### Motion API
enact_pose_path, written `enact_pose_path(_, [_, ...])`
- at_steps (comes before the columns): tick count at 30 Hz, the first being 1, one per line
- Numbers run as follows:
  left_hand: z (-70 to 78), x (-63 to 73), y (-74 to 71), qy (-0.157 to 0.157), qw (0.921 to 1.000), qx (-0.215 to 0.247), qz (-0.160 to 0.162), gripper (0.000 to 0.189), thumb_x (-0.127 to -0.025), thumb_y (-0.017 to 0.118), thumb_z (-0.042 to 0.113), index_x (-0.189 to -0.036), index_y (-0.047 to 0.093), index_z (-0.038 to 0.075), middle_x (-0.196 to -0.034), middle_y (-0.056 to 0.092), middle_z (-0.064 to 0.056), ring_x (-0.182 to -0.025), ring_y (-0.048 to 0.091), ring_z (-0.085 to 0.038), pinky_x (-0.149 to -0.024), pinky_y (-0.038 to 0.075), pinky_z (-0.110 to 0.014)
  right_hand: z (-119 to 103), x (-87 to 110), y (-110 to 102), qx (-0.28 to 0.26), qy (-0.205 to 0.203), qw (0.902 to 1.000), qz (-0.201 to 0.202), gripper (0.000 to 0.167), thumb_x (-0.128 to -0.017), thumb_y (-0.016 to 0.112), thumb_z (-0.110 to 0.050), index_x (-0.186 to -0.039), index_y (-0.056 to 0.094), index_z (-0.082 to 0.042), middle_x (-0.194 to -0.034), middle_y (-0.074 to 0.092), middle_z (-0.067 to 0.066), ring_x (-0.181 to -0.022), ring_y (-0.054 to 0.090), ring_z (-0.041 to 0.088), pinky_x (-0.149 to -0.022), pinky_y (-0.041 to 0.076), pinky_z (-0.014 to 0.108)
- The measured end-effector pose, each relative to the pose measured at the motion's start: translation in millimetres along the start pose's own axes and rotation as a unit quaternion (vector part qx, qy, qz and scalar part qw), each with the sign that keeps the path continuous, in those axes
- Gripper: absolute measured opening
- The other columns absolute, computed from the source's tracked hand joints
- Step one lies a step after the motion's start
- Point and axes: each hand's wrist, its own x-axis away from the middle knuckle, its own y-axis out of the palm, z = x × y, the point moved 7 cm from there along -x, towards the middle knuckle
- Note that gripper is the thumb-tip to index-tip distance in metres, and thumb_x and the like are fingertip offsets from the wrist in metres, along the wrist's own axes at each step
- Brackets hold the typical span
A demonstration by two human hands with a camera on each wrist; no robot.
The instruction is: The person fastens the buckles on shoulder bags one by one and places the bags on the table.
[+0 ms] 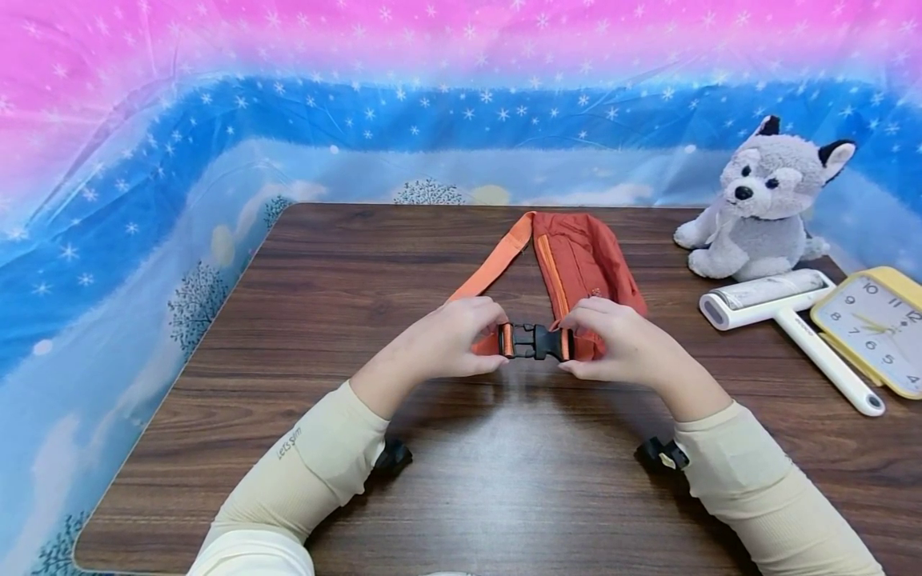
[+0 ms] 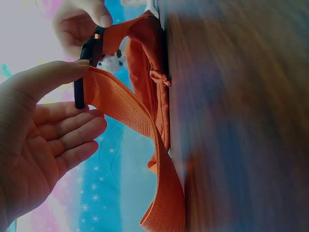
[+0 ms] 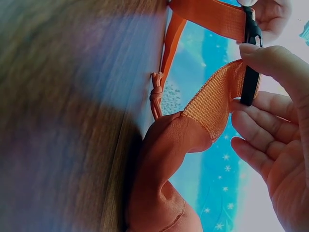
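Observation:
Between both hands, above the table, is a black side-release buckle on an orange strap [image 1: 497, 264]. My left hand [image 1: 461, 336] pinches the buckle's prong half [image 2: 79, 94] between thumb and index finger. The socket half [image 1: 551, 342] is pinched by my right hand [image 1: 619, 340] in the same way. Facing each other in line, the two halves meet, with the prongs at the socket's mouth and their open frame still showing. Behind the right hand lies the rust-red waist bag [image 1: 587, 256], its orange zipper toward the left. In the left wrist view the strap hangs in a loop.
A grey and white plush dog [image 1: 767, 200] sits at the back right of the brown wooden table [image 1: 288, 320]. In front of it lie a white lint roller [image 1: 828, 360] and a yellow alarm clock [image 1: 875, 328]. Snowflake-patterned cloth [image 1: 446, 112] surrounds the table.

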Motion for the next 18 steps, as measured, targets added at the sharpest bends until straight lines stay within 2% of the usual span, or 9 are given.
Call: enact_pose_path(18, [0.7, -0.1, 0.3, -0.005, 1.0000, -0.001, -0.006, 0.026, -0.078, 0.075, 0.020, -0.093, 0.061, 0.004, -0.081, 0.056, -0.006, -0.071, 0.047, -0.012, -0.066, 0.041, -0.024, -0.8, -1.0, 2.3, 0.002, -0.007, 1.0000, 0.006, 0.035, -0.069, 0.080, -0.024, -0.094, 0.062, -0.007, -0.089, 0.058, -0.002, -0.076, 0.051, 0.015, -0.064, 0.043, 0.029])
